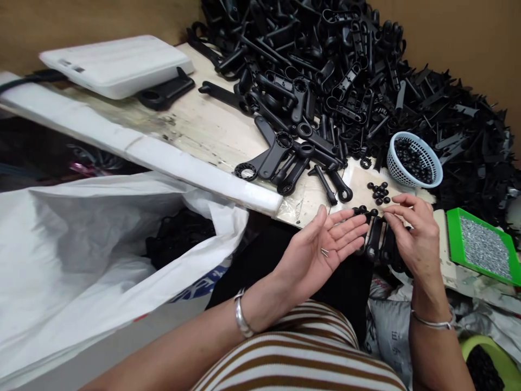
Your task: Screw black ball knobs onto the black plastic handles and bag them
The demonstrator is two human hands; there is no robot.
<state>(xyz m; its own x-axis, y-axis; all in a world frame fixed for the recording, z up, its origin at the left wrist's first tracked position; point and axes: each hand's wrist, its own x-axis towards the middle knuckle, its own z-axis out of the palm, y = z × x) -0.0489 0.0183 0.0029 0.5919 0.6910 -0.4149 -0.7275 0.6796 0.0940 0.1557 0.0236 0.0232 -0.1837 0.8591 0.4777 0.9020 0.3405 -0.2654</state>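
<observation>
Black plastic parts under two bare hands

Striped brown-and-white fabric [301, 358] fills the nearest edge at six o'clock, with a silver bangle [241, 317] on the left wrist just above it. At centre the left hand [321, 247] lies palm up, fingers spread loosely, with a small metal pin [324, 252] resting in the palm. Just beside it at three o'clock the right hand [411, 236] curls its fingers narrowly, fingertips pinching at a small black cap [373, 212], while black handle pieces [380, 247] sit under the palm; whether they are actually gripped I cannot tell. More loose black caps [379, 191] lie on the worn table [211, 133] just past the fingertips. A green tray of metal pins [482, 247] sits at three o'clock, and a white sack [81, 255] gapes open at nine o'clock. Farther off, a pale blue basket [413, 160] holds more caps at two o'clock. A great heap of black handles [350, 70] rises at twelve o'clock, and a white flat case [116, 65] lies at eleven o'clock
</observation>
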